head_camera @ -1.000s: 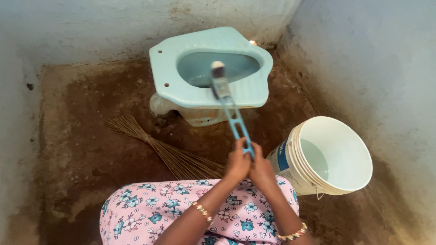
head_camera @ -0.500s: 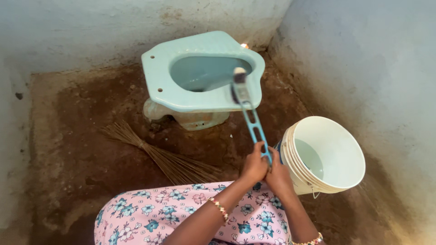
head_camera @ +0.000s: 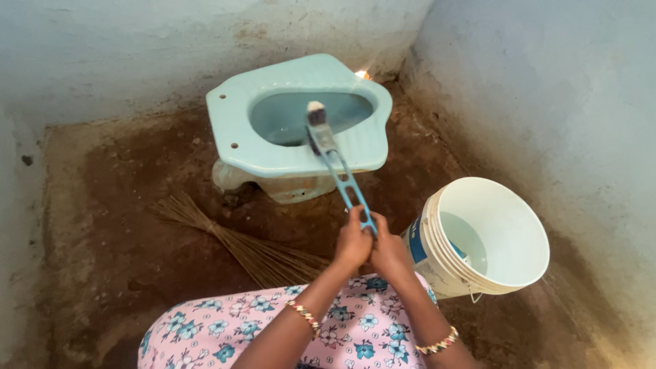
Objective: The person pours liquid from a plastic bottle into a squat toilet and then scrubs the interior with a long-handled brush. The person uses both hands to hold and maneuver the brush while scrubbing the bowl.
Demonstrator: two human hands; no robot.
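A person crouches in a bare concrete stall, knees covered by a pink floral garment (head_camera: 273, 328), both wrists wearing beaded bangles. L hand (head_camera: 353, 242) and R hand (head_camera: 387, 249) press together, fingers wrapped tight round the near end of a blue long-handled brush (head_camera: 345, 184). The slotted handle rises away from the hands & tilts up-left; the dark bristle head w/ a pale tip sits over the near rim of the pale blue squat toilet pan (head_camera: 236, 123), at the edge of the bowl opening. Whether the bristles actually touch the ceramic can't be told from this angle.

Just R of the hands stands a white plastic bucket (head_camera: 519, 212), tilted slightly toward the camera, w/ some water inside & a blue label on its side; it's close to the R hand but not touching. To the L, a twig broom (head_camera: 239, 239) lies flat on the stained brown floor (head_camera: 116, 205), its bound end running toward the person's knees, fanned end pointing at the pan's base.

Farther back, the pan sits raised on a pale base against the corner. Whitish-blue walls (head_camera: 533, 82) w/ grimy lower edges close in behind & on the R.
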